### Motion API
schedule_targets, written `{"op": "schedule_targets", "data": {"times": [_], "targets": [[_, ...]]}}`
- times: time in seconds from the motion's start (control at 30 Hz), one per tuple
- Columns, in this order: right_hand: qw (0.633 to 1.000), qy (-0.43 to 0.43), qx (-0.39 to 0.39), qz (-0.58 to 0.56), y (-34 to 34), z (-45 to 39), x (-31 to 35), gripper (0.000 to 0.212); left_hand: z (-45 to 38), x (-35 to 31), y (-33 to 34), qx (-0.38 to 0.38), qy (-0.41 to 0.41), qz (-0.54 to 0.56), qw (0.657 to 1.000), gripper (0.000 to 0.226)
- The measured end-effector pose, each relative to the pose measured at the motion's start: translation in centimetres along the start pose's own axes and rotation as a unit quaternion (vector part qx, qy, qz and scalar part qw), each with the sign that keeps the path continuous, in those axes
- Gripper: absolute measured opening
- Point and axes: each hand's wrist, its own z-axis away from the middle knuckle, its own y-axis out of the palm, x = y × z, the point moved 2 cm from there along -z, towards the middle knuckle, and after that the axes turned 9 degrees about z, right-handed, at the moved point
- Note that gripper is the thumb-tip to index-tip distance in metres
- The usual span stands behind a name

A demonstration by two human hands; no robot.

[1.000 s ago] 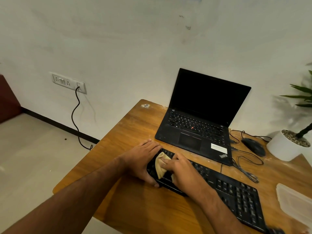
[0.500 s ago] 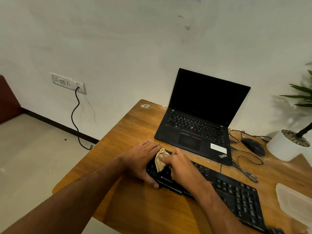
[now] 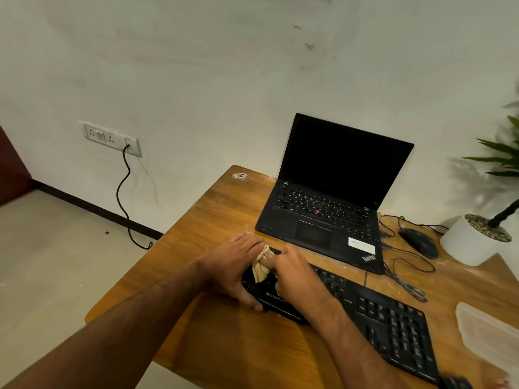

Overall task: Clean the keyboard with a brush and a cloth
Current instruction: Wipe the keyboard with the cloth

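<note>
Cloth [image 3: 260,265] seemingly farther up keyboard [image 3: 387,321]

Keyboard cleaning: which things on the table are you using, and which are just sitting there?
Being used:
keyboard, steadied by the left hand
cloth, held by the right hand

Just lying about:
laptop
mouse
potted plant
plastic container
</note>
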Motion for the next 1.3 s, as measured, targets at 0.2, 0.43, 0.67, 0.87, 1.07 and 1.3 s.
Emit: {"op": "schedule_targets", "data": {"times": [0.2,0.43,0.67,0.87,1.07,1.3], "targets": [[0.999,0.035,0.009,0.017,-0.5,2.1,-2.8,0.039,0.0,0.1,0.0,0.006,-0.013,-0.006,1.000,0.127],[0.999,-0.006,-0.036,0.038,-0.9,-0.6,-0.7,0.040,0.1,0.0,0.0,0.012,-0.017,-0.009,1.000,0.127],[0.997,0.032,-0.030,0.058,-1.2,-0.7,0.3,0.030,0.1,0.0,-0.1,0.012,-0.022,-0.003,1.000,0.128],[1.000,0.009,0.019,0.017,-0.5,2.5,0.8,0.040,-0.1,0.2,0.1,0.005,-0.017,-0.010,1.000,0.127],[0.999,0.039,-0.001,0.029,0.0,1.9,1.0,0.042,-0.1,0.1,0.2,-0.003,-0.012,-0.005,1.000,0.124],[0.992,0.087,-0.029,0.084,-1.0,-1.1,0.4,0.023,0.1,0.1,0.1,-0.006,-0.017,0.001,1.000,0.125]]}}
